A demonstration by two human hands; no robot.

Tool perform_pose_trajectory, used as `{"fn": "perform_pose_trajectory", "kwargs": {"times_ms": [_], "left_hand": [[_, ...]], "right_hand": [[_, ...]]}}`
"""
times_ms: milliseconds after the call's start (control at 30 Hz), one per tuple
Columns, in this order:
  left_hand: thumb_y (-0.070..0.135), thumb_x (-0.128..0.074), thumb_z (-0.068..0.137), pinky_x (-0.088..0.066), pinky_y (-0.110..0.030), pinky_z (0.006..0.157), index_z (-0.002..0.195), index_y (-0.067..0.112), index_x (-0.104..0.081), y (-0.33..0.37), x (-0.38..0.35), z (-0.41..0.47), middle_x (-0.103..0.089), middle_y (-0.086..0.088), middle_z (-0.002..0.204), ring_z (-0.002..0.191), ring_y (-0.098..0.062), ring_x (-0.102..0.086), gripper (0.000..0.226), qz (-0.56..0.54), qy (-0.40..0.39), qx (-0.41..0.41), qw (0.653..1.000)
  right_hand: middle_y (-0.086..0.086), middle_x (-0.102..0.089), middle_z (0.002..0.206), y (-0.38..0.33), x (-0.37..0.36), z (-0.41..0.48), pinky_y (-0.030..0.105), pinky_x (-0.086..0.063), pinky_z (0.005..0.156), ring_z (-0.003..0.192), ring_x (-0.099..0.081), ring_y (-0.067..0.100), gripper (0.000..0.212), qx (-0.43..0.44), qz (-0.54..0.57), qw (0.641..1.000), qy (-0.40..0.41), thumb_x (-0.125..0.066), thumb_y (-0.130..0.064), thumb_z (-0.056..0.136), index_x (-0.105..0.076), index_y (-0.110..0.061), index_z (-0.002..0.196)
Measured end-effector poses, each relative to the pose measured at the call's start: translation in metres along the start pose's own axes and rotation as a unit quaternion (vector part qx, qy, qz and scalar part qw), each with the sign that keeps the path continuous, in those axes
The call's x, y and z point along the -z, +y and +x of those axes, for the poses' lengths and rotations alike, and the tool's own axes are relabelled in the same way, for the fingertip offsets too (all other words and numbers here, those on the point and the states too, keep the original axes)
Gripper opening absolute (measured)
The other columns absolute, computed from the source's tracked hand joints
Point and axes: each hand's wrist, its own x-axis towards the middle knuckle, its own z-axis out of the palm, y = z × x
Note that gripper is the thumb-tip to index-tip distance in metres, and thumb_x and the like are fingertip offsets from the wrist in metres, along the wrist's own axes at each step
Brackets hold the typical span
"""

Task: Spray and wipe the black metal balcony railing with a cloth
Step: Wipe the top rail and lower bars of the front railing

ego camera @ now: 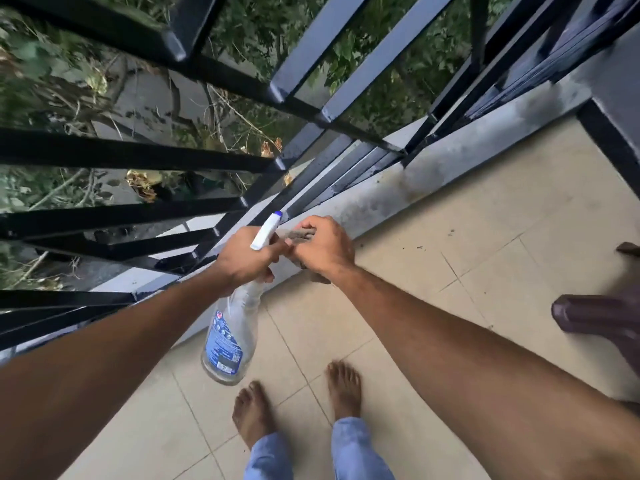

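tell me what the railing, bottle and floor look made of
Railing: metal by its square welded bars, painted glossy black; light glints along the edges.
Bottle: clear plastic, probably; the floor shows through its body, with a white trigger head.
Floor: beige tile, likely ceramic, matte finish; straight grout lines divide it.

A single wide-angle view looks from the person's head steeply down and slightly forward. The left hand [247,256] and right hand [323,247] sit at arm's length mid-frame, with bare feet [254,415] near the bottom edge. The railing [138,154] fans across the upper left, plants [52,74] showing through it, and tiled floor [450,271] lies to the right.
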Motion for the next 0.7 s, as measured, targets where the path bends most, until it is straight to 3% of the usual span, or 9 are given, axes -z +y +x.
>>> {"fn": "perform_pose_trajectory", "kwargs": {"times_ms": [100, 200, 300, 467, 600, 700], "left_hand": [[0.023, -0.071, 0.097, -0.051, -0.033, 0.056, 0.070, 0.008, -0.057, 0.021, -0.002, 0.001, -0.054, -0.001, 0.057, 0.043, -0.024, -0.060, 0.034, -0.004, 0.011, -0.003, 1.000], [0.023, -0.070, 0.098, -0.051, -0.029, 0.049, 0.072, 0.005, -0.058, 0.043, -0.005, 0.001, -0.058, -0.006, 0.061, 0.042, -0.021, -0.059, 0.033, -0.015, 0.002, -0.014, 1.000], [0.021, -0.070, 0.098, -0.049, -0.026, 0.044, 0.080, 0.001, -0.063, 0.065, -0.008, 0.002, -0.065, -0.010, 0.071, 0.043, -0.021, -0.058, 0.027, -0.019, -0.023, -0.026, 0.999], [0.020, -0.071, 0.097, -0.049, -0.029, 0.046, 0.070, 0.006, -0.053, 0.087, -0.011, 0.006, -0.050, -0.008, 0.063, 0.043, -0.020, -0.055, 0.035, -0.012, -0.015, -0.054, 0.998], [0.025, -0.073, 0.095, -0.050, -0.028, 0.046, 0.077, 0.007, -0.061, 0.100, -0.011, 0.005, -0.064, -0.009, 0.070, 0.045, -0.021, -0.058, 0.028, -0.025, -0.034, -0.053, 0.998], [0.023, -0.072, 0.096, -0.048, -0.028, 0.046, 0.077, 0.008, -0.061, 0.104, -0.008, 0.003, -0.063, -0.009, 0.074, 0.044, -0.020, -0.057, 0.027, -0.031, -0.034, -0.058, 0.997]], "right_hand": [[-0.007, -0.063, 0.106, 0.000, 0.016, 0.000, 0.026, -0.045, 0.071, 0.091, -0.063, 0.019, 0.036, 0.014, -0.004, 1.000, 0.028, -0.082, -0.051, 0.070, -0.068, -0.034, 0.097], [-0.007, -0.061, 0.107, 0.000, 0.035, 0.002, 0.033, -0.054, 0.081, 0.094, -0.064, 0.020, 0.038, 0.026, -0.001, 0.998, 0.052, -0.081, -0.053, 0.071, -0.068, -0.034, 0.100], [-0.008, -0.060, 0.106, 0.000, 0.052, 0.005, 0.033, -0.054, 0.079, 0.094, -0.065, 0.020, 0.035, 0.029, 0.002, 0.996, 0.082, -0.083, -0.047, 0.071, -0.068, -0.034, 0.100], [-0.008, -0.059, 0.110, 0.000, 0.079, 0.006, 0.033, -0.053, 0.078, 0.092, -0.062, 0.020, 0.035, 0.040, 0.016, 0.991, 0.127, -0.083, -0.039, 0.075, -0.068, -0.033, 0.105], [-0.009, -0.056, 0.108, -0.008, 0.092, 0.005, 0.030, -0.048, 0.075, 0.088, -0.062, 0.020, 0.031, 0.039, 0.046, 0.982, 0.177, -0.081, -0.035, 0.076, -0.068, -0.035, 0.103], [-0.010, -0.057, 0.111, -0.018, 0.095, 0.006, 0.032, -0.051, 0.076, 0.090, -0.065, 0.022, 0.033, 0.029, 0.073, 0.973, 0.218, -0.079, -0.031, 0.075, -0.069, -0.037, 0.106]]}}
